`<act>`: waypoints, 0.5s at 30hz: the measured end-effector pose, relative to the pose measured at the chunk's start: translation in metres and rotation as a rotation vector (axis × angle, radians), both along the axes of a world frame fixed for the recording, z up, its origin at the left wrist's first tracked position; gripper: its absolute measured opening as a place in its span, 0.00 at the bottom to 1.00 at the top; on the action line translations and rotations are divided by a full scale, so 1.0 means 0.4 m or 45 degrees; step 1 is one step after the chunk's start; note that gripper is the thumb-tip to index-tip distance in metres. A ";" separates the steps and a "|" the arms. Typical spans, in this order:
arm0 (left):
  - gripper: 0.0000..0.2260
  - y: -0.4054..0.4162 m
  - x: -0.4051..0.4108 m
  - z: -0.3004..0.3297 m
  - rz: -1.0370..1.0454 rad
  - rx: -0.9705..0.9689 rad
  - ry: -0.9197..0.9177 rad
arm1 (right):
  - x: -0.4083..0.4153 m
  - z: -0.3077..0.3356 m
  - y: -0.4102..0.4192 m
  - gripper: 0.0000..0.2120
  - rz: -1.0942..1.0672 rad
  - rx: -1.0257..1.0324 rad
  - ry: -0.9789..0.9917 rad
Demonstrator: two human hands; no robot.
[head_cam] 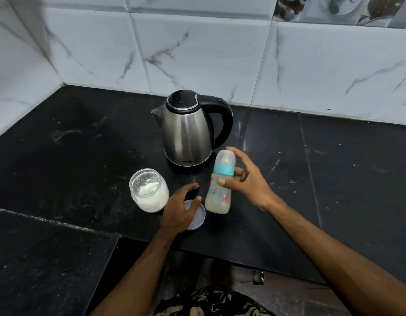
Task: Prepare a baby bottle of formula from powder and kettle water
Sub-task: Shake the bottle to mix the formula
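Two hands — kettle [188, 133] logo unreadable (blurred), bottle [219, 185] capped.

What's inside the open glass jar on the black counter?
The glass jar holds white powder, with a pale green scoop partly showing on top. How deep the scoop goes is hidden.

A steel kettle [188, 131] with a black lid and handle stands mid-counter toward the back wall. Before it, the capped baby bottle [219, 183] tilts, holding pale liquid. Left stands an open jar of powder [149, 190], its lid [197, 215] lying toward the front edge.
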State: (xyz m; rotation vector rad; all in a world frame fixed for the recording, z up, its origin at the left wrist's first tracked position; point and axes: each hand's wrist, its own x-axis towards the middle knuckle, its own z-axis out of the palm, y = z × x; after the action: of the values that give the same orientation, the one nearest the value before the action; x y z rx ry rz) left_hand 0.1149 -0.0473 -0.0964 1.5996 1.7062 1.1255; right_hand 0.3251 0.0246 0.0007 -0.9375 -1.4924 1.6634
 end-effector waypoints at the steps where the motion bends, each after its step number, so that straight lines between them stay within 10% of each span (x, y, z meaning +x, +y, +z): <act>1: 0.17 0.000 0.000 0.001 0.000 -0.001 -0.001 | 0.001 0.005 0.005 0.36 -0.048 0.009 0.038; 6: 0.17 -0.002 0.003 0.001 0.010 -0.004 -0.014 | 0.016 0.028 0.053 0.33 -0.516 -0.057 0.335; 11: 0.15 0.001 -0.001 -0.002 0.007 0.008 0.008 | 0.005 -0.015 0.010 0.36 0.011 0.028 -0.001; 15: 0.14 -0.001 0.002 0.002 0.012 0.011 -0.005 | 0.012 0.038 0.064 0.34 -0.476 -0.026 0.289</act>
State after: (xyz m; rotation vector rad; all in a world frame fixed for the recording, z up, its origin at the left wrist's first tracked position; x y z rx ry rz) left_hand 0.1157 -0.0476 -0.0955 1.5950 1.7104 1.1416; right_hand 0.3298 0.0500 0.0159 -0.9378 -1.0760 1.4574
